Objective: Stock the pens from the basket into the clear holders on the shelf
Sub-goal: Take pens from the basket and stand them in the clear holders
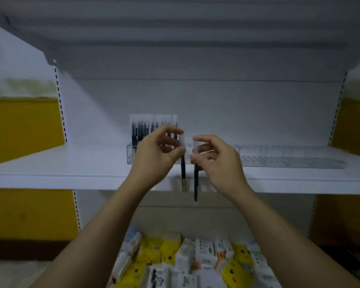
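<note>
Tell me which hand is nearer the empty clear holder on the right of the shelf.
Right. The right hand holds a pen just left of that empty holder; the left hand is farther left.

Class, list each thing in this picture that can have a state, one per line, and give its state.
left hand: raised, grip shut on left pen
right hand: raised, grip shut on right pen
left pen: held upright, clear cap up
right pen: held upright, clear cap up
left clear holder: on shelf, partly filled with upright pens
right clear holder: on shelf, looks empty
shelf: holds both holders
</note>
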`<state>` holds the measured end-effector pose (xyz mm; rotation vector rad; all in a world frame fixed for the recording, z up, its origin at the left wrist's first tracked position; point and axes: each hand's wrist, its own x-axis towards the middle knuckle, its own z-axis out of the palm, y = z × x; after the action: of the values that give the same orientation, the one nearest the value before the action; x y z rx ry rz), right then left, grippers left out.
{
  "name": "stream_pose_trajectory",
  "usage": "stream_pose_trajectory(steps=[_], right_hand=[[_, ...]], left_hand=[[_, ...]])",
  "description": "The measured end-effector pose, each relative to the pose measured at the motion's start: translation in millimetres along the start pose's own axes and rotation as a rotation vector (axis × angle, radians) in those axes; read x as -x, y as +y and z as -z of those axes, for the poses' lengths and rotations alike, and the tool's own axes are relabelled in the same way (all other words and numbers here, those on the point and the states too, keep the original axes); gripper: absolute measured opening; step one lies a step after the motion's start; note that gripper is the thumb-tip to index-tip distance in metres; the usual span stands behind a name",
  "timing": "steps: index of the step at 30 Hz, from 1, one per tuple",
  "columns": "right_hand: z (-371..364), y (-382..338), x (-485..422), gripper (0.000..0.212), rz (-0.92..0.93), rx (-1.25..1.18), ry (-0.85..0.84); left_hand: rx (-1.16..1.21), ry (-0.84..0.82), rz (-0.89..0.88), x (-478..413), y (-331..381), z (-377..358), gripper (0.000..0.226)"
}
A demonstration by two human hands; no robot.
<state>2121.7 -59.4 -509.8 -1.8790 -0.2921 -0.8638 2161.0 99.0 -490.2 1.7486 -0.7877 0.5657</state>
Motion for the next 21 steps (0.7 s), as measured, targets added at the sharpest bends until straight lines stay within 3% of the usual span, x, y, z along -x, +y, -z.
stream_pose_trajectory(steps=[11, 21], right_hand=[[-26, -15, -101, 0.027, 0.124, -0.076, 0.140], [-40, 12, -152, 0.025, 0.137, -0.017, 0.166]], left_hand=[[-0.091, 0.159, -0.093, -84, -1, 30, 0.026], [-0.177, 0.150, -0.114, -125, -32, 21, 0.025]])
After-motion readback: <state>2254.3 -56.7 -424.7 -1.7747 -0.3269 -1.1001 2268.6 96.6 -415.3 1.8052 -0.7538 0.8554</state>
